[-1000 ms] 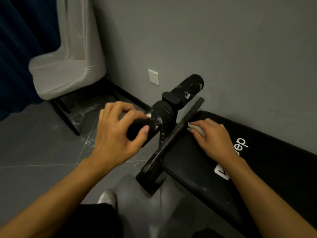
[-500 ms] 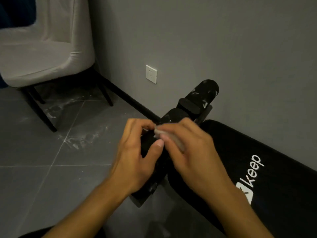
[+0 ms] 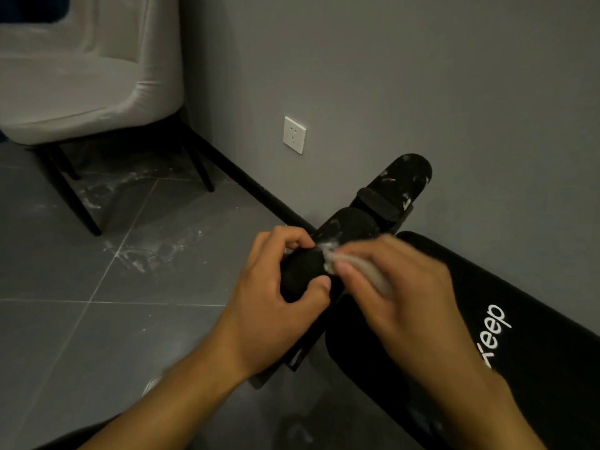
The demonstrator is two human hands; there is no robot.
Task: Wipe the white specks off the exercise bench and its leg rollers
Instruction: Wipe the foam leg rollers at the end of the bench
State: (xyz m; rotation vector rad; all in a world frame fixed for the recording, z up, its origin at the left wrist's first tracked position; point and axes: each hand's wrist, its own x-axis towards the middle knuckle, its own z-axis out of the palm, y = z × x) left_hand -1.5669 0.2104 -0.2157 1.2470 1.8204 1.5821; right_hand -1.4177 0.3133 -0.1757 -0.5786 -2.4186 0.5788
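Note:
A black padded exercise bench (image 3: 532, 362) with white lettering lies at the lower right along the wall. Two black foam leg rollers stick out at its end. The far roller (image 3: 406, 181) carries white specks. My left hand (image 3: 276, 303) is wrapped around the outer end of the near roller (image 3: 349, 225). My right hand (image 3: 399, 287), blurred by motion, presses a small white wipe (image 3: 331, 254) against the top of that roller, next to my left fingers. White specks show on the roller just beyond the wipe.
A grey wall with a white socket (image 3: 294, 134) runs behind the bench. A pale upholstered chair (image 3: 87, 82) on black legs stands at the upper left. The grey tiled floor (image 3: 97, 336) has white smears (image 3: 146, 251) near the chair.
My right hand left the bench pad's edge and brought the wipe onto the near roller. My left hand kept its grip on the roller. The view shifted left and closer.

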